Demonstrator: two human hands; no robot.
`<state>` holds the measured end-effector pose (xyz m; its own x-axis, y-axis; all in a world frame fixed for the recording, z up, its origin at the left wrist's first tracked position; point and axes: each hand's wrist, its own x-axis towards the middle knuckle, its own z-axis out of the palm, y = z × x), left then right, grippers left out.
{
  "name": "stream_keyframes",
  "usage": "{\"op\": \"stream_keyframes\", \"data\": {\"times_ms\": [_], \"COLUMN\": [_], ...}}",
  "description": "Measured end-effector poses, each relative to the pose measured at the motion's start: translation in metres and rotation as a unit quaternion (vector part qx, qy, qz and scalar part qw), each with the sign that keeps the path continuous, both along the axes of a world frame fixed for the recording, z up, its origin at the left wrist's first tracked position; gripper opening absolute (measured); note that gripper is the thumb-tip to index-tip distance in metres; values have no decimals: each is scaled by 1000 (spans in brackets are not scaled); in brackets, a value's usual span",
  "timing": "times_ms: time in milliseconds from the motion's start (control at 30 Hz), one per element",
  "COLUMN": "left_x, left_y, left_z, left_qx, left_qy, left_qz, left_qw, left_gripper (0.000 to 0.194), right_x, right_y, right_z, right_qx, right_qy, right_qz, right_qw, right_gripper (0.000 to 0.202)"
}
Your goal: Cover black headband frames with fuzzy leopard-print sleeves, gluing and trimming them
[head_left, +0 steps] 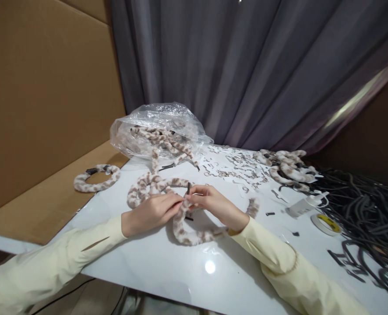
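Observation:
Both hands meet over the middle of the white table. My left hand (157, 211) comes from the left, its fingers pinched on the upper end of a spotted plush tube (194, 237). Opposite it, my right hand (213, 204) has thumb and index finger closed on the same end. A short black strip (188, 188) stands up at the fingertips. The tube curves down and right, passing under my right wrist, and a brown-spotted end (253, 207) shows beyond it. More plush tubes (141, 189) lie coiled just behind my left hand.
A clear plastic bag (121, 135) with plush tubes stands at the back. A plush ring (97, 187) lies left. Rightward are piled plush rings (291, 166), paper scraps (236, 165), a white bottle (304, 206), a tape roll (326, 224) and black cords (361, 210).

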<state>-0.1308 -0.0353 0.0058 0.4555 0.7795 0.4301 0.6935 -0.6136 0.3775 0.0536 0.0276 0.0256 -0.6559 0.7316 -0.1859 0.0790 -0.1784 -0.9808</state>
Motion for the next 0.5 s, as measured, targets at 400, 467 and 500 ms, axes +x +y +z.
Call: {"op": "stream_keyframes", "data": {"times_ms": [400,467,500], "left_x": [-23,-37,-43], "left_y": [14,20,22], "left_z": [13,22,26], "left_qx": [76,111,123], "left_qy": [-11,-38,-50], "left_qz": [121,192,224], "left_qw": [990,974,966], "left_gripper": [25,21,20], "right_x": [4,9,12], "right_y": [-19,-19,-17], "right_z": [5,11,15], "right_qx": [135,213,237], "right_qy": [-154,-198,-220], "right_qz": [191,243,245], "right_qw": [960,925,914], "right_gripper": [33,21,16]}}
